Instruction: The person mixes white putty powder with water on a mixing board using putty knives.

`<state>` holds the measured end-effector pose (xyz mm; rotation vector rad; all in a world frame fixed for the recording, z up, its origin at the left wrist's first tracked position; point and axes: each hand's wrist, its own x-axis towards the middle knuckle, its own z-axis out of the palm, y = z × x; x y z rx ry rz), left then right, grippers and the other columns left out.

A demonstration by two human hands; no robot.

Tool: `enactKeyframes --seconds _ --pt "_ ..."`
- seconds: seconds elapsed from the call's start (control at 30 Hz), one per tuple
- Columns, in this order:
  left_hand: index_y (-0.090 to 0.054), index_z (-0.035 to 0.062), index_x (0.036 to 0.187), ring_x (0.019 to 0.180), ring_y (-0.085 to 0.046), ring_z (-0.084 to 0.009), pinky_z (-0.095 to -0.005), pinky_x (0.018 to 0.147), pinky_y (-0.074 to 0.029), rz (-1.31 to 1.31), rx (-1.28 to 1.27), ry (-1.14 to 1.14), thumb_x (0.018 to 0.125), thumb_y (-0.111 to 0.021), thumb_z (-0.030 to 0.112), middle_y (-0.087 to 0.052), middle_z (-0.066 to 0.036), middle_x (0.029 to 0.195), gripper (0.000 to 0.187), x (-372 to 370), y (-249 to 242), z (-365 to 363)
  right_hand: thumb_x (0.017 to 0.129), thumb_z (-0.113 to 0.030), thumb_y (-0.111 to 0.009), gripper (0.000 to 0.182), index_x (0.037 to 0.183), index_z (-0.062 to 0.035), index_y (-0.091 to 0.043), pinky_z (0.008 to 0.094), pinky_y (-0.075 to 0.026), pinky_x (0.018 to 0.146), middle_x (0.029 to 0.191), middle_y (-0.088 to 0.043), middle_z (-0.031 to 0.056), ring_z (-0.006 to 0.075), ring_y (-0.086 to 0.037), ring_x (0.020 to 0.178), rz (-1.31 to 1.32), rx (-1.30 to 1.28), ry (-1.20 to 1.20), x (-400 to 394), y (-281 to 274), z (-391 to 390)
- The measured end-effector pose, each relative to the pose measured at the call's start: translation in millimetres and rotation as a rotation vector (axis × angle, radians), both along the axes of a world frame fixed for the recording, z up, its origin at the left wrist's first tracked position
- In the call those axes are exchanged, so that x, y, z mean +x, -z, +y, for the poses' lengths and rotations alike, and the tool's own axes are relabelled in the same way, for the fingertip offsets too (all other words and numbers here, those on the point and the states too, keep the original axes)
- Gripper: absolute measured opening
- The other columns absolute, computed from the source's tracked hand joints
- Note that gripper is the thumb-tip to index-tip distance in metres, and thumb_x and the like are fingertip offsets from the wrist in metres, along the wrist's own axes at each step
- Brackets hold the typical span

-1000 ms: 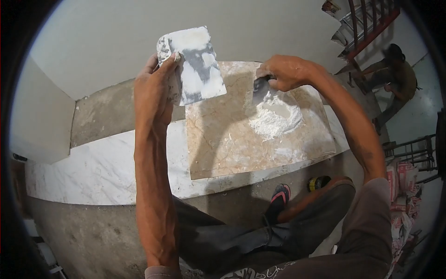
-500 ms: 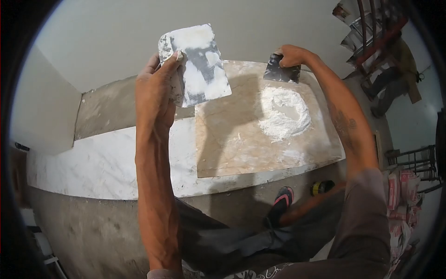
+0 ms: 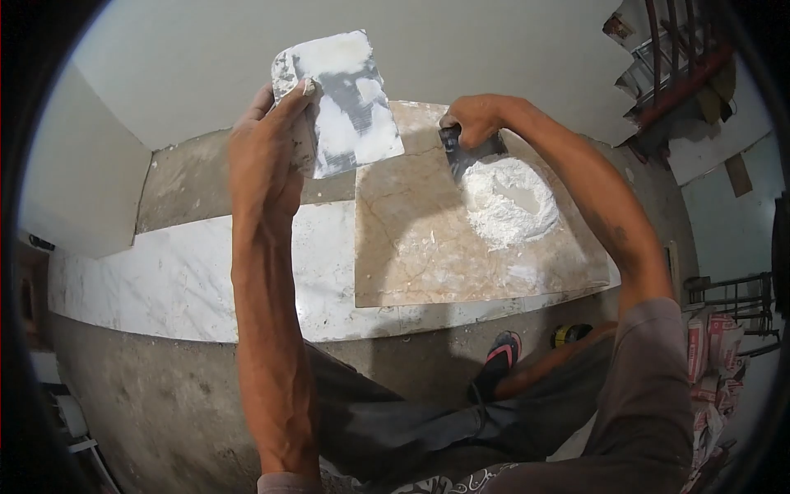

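My left hand [image 3: 267, 144] grips a flat plate smeared with white paste [image 3: 350, 107], thumb on its face, raised in front of the wall. In my right hand [image 3: 481, 119] is a dark putty knife [image 3: 485, 148], its wide blade at the upper left edge of a white powder mound [image 3: 510, 206]. The mound is ring-shaped, with a greyish wet-looking hollow in its middle. It lies on a beige marble-look board [image 3: 403, 255]. Part of the putty knife's handle is hidden by my fingers.
White marble slabs [image 3: 181, 280] run beneath and left of the board. A grey wall [image 3: 206, 74] rises behind. Red-and-white sacks [image 3: 712, 354] are stacked at right, near a metal rack [image 3: 732, 288]. A yellow-black round object [image 3: 569, 333] sits by my sandalled foot [image 3: 500, 358].
My right hand has moved left with the putty knife, from behind the mound to its upper left edge. My left hand and plate have shifted slightly up and left. The person at right is now mostly hidden.
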<state>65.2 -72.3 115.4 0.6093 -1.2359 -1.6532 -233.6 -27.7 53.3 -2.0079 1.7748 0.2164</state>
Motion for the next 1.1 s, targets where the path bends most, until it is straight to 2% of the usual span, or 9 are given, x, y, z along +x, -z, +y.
enactKeyframes --seconds 0.17,0.37,0.47,0.7,0.8,0.9,1.0,1.03,1.1 --pt "-0.054 -0.0087 0.121 0.095 -0.064 -0.0156 -0.0267 0.082 -0.053 0.003 0.001 0.018 0.092 -0.063 0.011 -0.064 -0.013 0.106 0.036 -1.5 -1.3 1.4 0.061 -0.010 -0.057 0.028 0.087 -0.0012 -0.063 0.0426 -0.045 0.063 0.073 -0.062 0.0174 0.0313 -0.057 0.066 0.023 -0.021 0.018 3.8 -19.8 17.1" --pt "-0.054 -0.0079 0.121 0.094 -0.064 -0.0153 -0.0266 0.081 -0.053 -0.011 0.006 0.008 0.092 -0.063 0.011 -0.064 -0.012 0.106 0.036 -2.0 -2.7 3.7 0.065 -0.011 -0.055 0.033 0.096 -0.0009 -0.063 0.0436 -0.046 0.067 0.080 -0.064 0.0183 0.0342 -0.058 0.071 0.017 -0.189 0.071 -15.3 -24.7 41.0" --pt "-0.055 -0.0077 0.120 0.093 -0.064 -0.0153 -0.0266 0.080 -0.054 -0.019 0.020 0.013 0.092 -0.063 0.011 -0.064 -0.012 0.105 0.035 -2.6 -4.4 3.6 0.068 -0.010 -0.053 0.034 0.099 -0.0002 -0.062 0.0451 -0.048 0.071 0.087 -0.065 0.0199 0.0370 -0.060 0.077 0.067 -0.133 0.090 -4.9 -44.6 60.5" --pt "-0.055 -0.0085 0.119 0.093 -0.065 -0.0159 -0.0269 0.079 -0.055 0.033 0.034 0.046 0.092 -0.062 0.009 -0.065 -0.013 0.104 0.033 -5.6 -2.9 3.1 0.081 -0.006 -0.061 0.025 0.106 -0.0046 -0.061 0.0454 -0.047 0.086 0.093 -0.062 0.0173 0.0349 -0.059 0.094 0.220 -0.207 0.058 20.7 -54.7 109.5" --pt "-0.054 -0.0089 0.120 0.093 -0.064 -0.0161 -0.0270 0.079 -0.055 0.040 0.022 0.066 0.092 -0.062 0.009 -0.064 -0.013 0.104 0.034 -6.5 0.5 -1.8 0.083 -0.007 -0.061 0.028 0.110 -0.0046 -0.061 0.0444 -0.048 0.087 0.096 -0.062 0.0170 0.0338 -0.059 0.098 0.212 -0.274 0.093 32.7 -69.5 127.4" --pt "-0.055 -0.0073 0.122 0.095 -0.062 -0.0129 -0.0236 0.082 -0.052 0.034 0.055 0.088 0.093 -0.062 0.013 -0.063 -0.010 0.104 0.036 -6.3 -2.6 3.3 0.082 -0.008 -0.060 0.031 0.113 -0.0019 -0.061 0.0428 -0.048 0.086 0.097 -0.064 0.0182 0.0363 -0.060 0.093 0.147 -0.458 0.057 20.5 -64.0 139.7" --pt "-0.056 -0.0066 0.121 0.094 -0.061 -0.0127 -0.0246 0.082 -0.052 0.010 0.038 0.070 0.094 -0.061 0.013 -0.063 -0.009 0.103 0.034 -5.3 -4.3 5.5 0.080 -0.009 -0.057 0.035 0.114 0.0004 -0.061 0.0418 -0.048 0.083 0.097 -0.067 0.0201 0.0366 -0.062 0.083 0.061 -0.513 0.375 -5.3 -80.8 154.8" --pt "-0.055 -0.0074 0.122 0.094 -0.062 -0.0135 -0.0252 0.081 -0.052 0.012 0.039 0.079 0.093 -0.061 0.012 -0.063 -0.010 0.104 0.035 -5.0 -4.6 4.9 0.076 -0.012 -0.057 0.037 0.110 0.0014 -0.063 0.0408 -0.048 0.075 0.091 -0.068 0.0212 0.0325 -0.062 0.074 -0.015 -0.566 0.474 -25.2 -72.2 159.7" --pt "-0.053 -0.0090 0.123 0.093 -0.063 -0.0152 -0.0266 0.080 -0.053 0.017 0.034 0.096 0.092 -0.062 0.009 -0.063 -0.012 0.105 0.037 -3.8 -5.0 2.9 0.073 -0.012 -0.059 0.033 0.103 0.0014 -0.064 0.0389 -0.047 0.070 0.084 -0.067 0.0192 0.0266 -0.061 0.070 -0.069 -0.417 0.681 -80.8 -44.4 171.5"
